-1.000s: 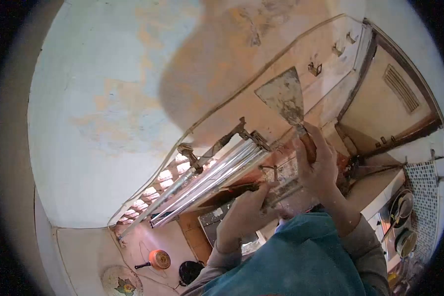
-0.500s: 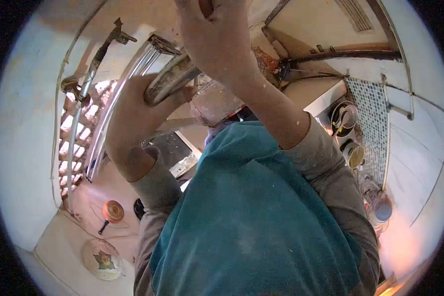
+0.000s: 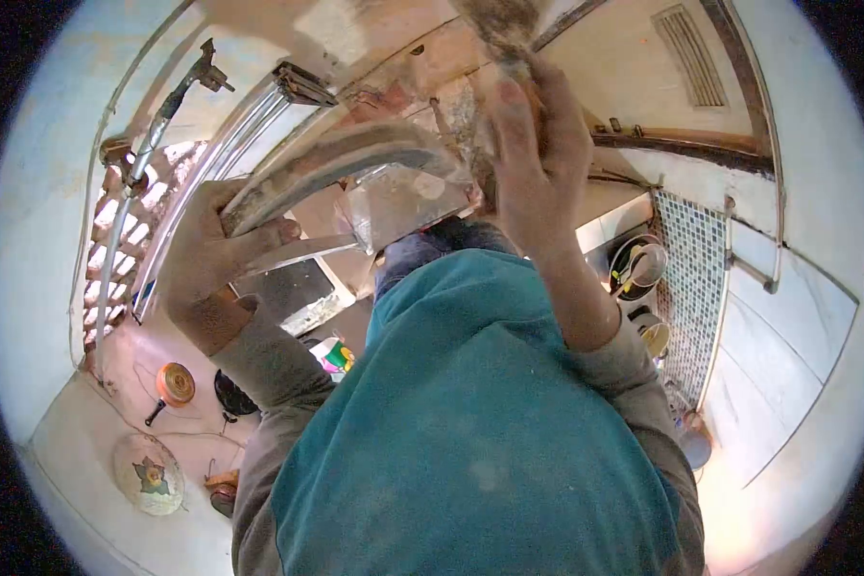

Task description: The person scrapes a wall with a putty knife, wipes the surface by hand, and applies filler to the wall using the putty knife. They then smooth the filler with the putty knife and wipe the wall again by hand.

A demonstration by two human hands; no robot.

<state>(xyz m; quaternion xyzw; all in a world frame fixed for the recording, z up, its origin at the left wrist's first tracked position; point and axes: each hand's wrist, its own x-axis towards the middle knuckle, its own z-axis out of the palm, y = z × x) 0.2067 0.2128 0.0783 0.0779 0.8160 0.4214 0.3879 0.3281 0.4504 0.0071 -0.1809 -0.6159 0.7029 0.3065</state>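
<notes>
My left hand [image 3: 197, 259] is closed round the lower end of a dusty curved piece [image 3: 341, 154]. A thin pale strip [image 3: 307, 252] runs out from beside its fingers to a flat, mortar-smeared plate [image 3: 408, 204]; how these parts join is unclear. My right hand [image 3: 542, 158] is raised at the upper centre, its thumb and fingers round a dusty brush-like thing [image 3: 504, 29], which is blurred at the top of the view. Behind the hands is a rough, broken patch of wall [image 3: 384, 101].
Metal rails [image 3: 259, 120] and a pipe [image 3: 130, 226] stand at left, by a latticed opening. Below them are an orange pan [image 3: 175, 384] and a decorated plate [image 3: 149, 475]. More pans [image 3: 638, 264] lie at right, beside mosaic tiles [image 3: 691, 288].
My right hand has moved right and down, bringing the brush-like thing into view. My left hand has moved left with the curved piece, which now shows more fully. The camera view has shifted slightly.
</notes>
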